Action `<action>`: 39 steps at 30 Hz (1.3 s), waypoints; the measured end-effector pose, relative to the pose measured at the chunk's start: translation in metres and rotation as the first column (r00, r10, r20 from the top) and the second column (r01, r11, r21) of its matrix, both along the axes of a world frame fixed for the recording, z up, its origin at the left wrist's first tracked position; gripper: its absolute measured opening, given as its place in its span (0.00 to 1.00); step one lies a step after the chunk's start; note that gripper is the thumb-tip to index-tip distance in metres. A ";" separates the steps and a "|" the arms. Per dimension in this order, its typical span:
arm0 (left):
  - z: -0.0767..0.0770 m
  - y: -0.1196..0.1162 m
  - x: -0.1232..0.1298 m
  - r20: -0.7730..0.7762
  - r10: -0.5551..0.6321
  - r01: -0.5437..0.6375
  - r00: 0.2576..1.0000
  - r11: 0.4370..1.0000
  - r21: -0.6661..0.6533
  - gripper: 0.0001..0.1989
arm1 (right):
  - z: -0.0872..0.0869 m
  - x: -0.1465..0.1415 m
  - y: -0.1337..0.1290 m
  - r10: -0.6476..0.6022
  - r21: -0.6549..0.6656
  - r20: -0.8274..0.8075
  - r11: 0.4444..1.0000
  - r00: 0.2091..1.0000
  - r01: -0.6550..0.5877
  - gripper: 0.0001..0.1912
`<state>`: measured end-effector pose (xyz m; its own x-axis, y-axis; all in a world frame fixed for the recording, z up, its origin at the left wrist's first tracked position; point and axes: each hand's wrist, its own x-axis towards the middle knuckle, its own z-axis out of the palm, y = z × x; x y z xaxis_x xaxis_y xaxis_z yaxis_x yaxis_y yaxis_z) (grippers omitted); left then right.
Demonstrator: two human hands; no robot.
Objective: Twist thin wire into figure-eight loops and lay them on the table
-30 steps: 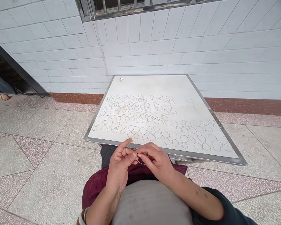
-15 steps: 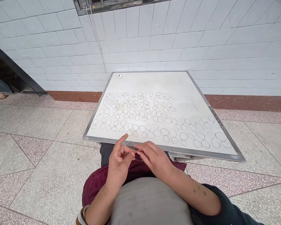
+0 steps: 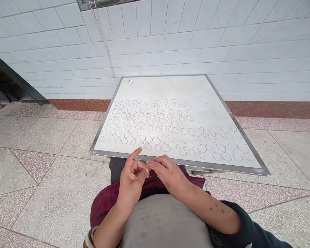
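A thin wire loop (image 3: 144,157) sits just short of the board's near edge, above the lap, its long axis running from far left to near right. The left hand (image 3: 132,175) pinches it, index finger pointing far. The nearly closed right hand (image 3: 167,175) grips it too. Beyond lie rows of wire figure-eights (image 3: 155,127) on a metal-edged white board (image 3: 170,88).

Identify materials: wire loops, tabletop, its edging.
Wire loops: thin dark wire, probably metal, holding open curves; alloy unclear. Tabletop: smooth white board or laminate, faintly stained, low sheen. Edging: likely stainless steel or aluminium, from its grey metallic shine.
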<state>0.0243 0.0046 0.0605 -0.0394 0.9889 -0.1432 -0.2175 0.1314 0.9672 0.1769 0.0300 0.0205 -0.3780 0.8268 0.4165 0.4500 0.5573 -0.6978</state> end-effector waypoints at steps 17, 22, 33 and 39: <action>-0.011 0.006 0.009 -0.046 0.083 -0.081 0.996 0.996 0.029 0.27 | 0.004 -0.010 0.008 -0.119 0.209 -0.004 0.971 0.993 0.117 0.10; -0.008 0.004 0.008 -0.059 0.097 -0.095 0.993 0.995 0.035 0.27 | 0.003 -0.009 0.007 -0.127 0.210 0.020 0.970 0.992 0.120 0.08; -0.005 0.005 0.000 -0.103 0.122 -0.114 0.987 0.990 0.081 0.26 | 0.012 -0.012 0.004 -0.043 -0.354 -0.283 0.933 0.958 -0.063 0.06; -0.003 0.004 -0.007 -0.156 0.054 -0.040 0.986 0.995 0.090 0.24 | 0.019 -0.008 0.003 -0.058 -0.664 -0.543 0.641 0.838 -0.386 0.14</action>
